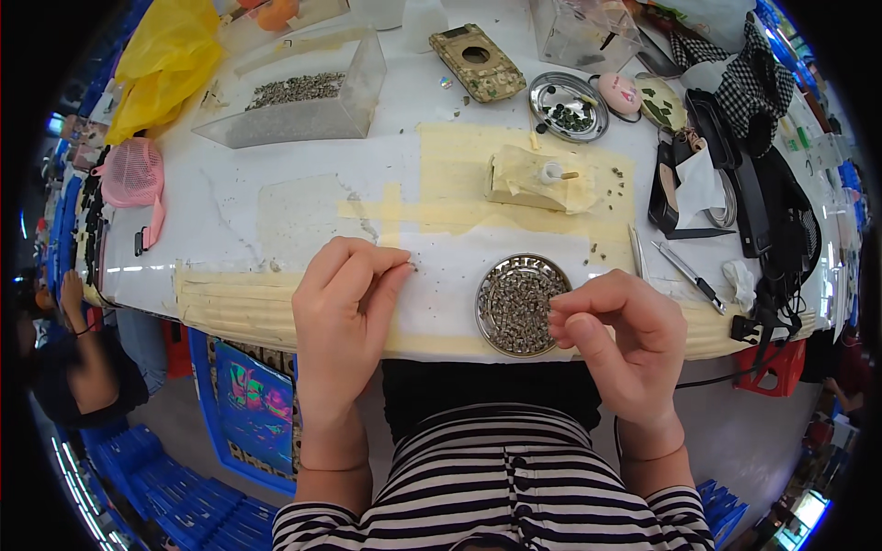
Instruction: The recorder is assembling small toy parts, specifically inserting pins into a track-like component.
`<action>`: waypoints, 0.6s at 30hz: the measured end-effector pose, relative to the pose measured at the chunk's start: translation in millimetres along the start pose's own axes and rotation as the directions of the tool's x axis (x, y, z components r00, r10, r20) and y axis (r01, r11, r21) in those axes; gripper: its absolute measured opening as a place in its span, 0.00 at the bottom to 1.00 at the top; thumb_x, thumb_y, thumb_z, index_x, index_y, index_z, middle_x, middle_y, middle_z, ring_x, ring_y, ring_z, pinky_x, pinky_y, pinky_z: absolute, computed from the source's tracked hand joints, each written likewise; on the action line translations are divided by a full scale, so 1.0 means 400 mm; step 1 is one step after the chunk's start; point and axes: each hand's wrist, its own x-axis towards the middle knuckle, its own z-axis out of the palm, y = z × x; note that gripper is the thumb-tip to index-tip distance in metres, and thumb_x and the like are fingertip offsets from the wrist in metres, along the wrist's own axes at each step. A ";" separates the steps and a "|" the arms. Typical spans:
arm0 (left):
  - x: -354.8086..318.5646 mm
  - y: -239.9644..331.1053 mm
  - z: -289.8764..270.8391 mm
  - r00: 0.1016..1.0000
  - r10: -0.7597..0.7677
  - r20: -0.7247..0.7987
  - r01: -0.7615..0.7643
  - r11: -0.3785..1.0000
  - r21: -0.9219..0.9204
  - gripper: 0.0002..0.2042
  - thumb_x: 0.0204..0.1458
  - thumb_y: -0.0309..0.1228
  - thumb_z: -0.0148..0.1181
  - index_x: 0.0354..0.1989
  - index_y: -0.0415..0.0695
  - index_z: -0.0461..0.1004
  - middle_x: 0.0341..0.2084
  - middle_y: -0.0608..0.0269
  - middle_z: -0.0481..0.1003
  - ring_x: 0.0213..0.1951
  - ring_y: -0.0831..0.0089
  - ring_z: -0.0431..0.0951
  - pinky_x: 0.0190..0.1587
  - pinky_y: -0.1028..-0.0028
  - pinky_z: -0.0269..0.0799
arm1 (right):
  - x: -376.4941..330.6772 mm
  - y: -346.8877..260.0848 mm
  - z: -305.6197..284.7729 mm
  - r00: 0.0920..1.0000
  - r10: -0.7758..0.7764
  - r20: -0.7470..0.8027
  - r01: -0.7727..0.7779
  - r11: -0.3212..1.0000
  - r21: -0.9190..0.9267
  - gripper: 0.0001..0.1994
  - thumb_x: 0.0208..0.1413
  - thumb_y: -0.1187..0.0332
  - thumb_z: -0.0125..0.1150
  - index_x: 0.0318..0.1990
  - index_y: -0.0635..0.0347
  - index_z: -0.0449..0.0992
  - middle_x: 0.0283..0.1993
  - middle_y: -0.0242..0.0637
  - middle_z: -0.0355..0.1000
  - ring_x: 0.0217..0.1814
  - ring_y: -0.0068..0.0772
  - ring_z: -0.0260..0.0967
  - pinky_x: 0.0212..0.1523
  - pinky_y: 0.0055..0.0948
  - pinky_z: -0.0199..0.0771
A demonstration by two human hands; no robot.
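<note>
My left hand (344, 312) is over the white table, thumb and forefinger pinched on a tiny dark metal piece (413, 268) that barely shows at the fingertips. A round shiny metal dish (483, 286) to the right of it is full of small grey metal pieces (520, 308). Over the dish's right edge, my right hand (625, 335) has its fingers curled and the fingertips drawn together. Whatever those fingertips hold, if anything, is hidden. Behind the dish stands a tape-covered block (524, 184) with a white knob and a short peg on top.
A clear bin (285, 129) of small metal pieces stands at the back left, near a yellow plastic bag (170, 64). Farther back are a camouflage-patterned case (478, 62) and a metal dish (551, 81) of dark bits. A utility knife (689, 275) and tweezers (638, 253) lie at the right.
</note>
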 end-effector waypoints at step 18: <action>-0.018 0.077 0.090 0.991 0.135 0.017 -0.096 0.782 -0.616 0.11 0.46 0.17 0.68 0.39 0.38 0.81 0.30 0.60 0.76 0.31 0.75 0.75 0.33 0.78 0.71 | 0.023 -0.004 0.034 0.946 0.227 0.231 -0.310 0.841 0.443 0.06 0.63 0.72 0.57 0.39 0.68 0.73 0.31 0.31 0.73 0.32 0.15 0.71 0.35 0.16 0.74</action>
